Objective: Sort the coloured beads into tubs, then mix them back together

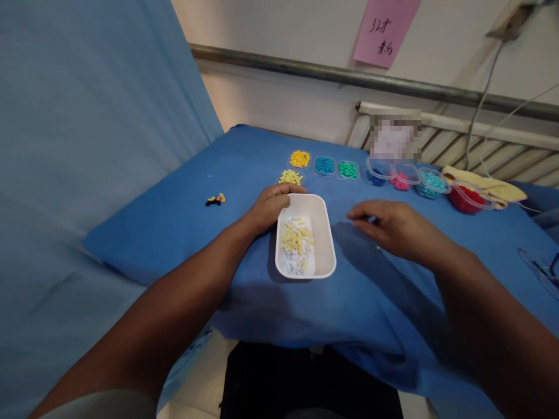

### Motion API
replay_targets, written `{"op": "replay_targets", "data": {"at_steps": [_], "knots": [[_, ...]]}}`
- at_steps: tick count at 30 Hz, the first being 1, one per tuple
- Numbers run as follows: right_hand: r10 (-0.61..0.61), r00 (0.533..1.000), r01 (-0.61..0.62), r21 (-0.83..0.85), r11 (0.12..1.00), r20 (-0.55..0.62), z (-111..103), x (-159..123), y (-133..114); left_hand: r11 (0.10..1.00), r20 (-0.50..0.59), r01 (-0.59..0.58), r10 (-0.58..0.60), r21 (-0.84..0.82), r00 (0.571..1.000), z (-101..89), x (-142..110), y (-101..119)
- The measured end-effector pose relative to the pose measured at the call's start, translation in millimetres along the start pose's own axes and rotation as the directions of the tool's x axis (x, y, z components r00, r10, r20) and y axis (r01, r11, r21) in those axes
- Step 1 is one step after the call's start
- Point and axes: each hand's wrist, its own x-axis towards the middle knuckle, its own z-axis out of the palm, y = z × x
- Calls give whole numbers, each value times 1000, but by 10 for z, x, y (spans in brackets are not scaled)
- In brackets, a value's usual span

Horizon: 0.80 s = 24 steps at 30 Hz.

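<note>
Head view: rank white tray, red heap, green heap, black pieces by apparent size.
1. White tray; nearer the camera, which enlarges it
2. Red heap
3. Green heap
4. Black pieces

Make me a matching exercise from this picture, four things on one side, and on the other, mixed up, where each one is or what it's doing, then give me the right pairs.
Things
1. Left hand
2. Right hand
3. Pink paper note
4. Yellow cloth

Places and states
A. On the wall
B. Holding the white tray
C. Behind the red pieces
D. Above the blue cover, apart from the tray

Pairs: 1-B, 2-D, 3-A, 4-C
</note>
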Motion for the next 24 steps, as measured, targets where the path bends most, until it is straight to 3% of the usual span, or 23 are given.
{"op": "replay_targets", "data": {"at_steps": [3, 7, 12, 16, 18, 20, 22, 24], "knots": [[97, 982, -85, -78, 993, 162, 40, -400, 371, 1000, -5, 7, -7, 14, 1000, 21, 5, -4], [139, 976, -130, -67, 989, 168, 100, -626, 559, 999, -25, 4, -3, 54, 1000, 78, -13, 4], [91, 990, -94, 26, 995, 110, 49, -354, 276, 976, -110, -116, 138, 185, 984, 43, -11, 29], [-3, 998, 16, 196, 981, -64, -24, -33, -159, 936, -361, -144, 262, 321, 895, -184, 69, 3], [-51, 991, 83, 268, 960, -127, -5, 62, -269, 869, -408, -89, 316, 486, 856, -294, 105, -35], [-21, 981, 79, 299, 951, -191, 80, 96, -230, 747, -378, 5, 331, 665, 864, -353, 127, -80], [106, 958, -14, 327, 945, -265, 230, 82, -48, 611, -337, 100, 285, 785, 897, -357, 144, -119], [283, 904, -145, 393, 908, -320, 416, 50, 209, 486, -305, 159, 237, 859, 922, -327, 162, -143]]}}
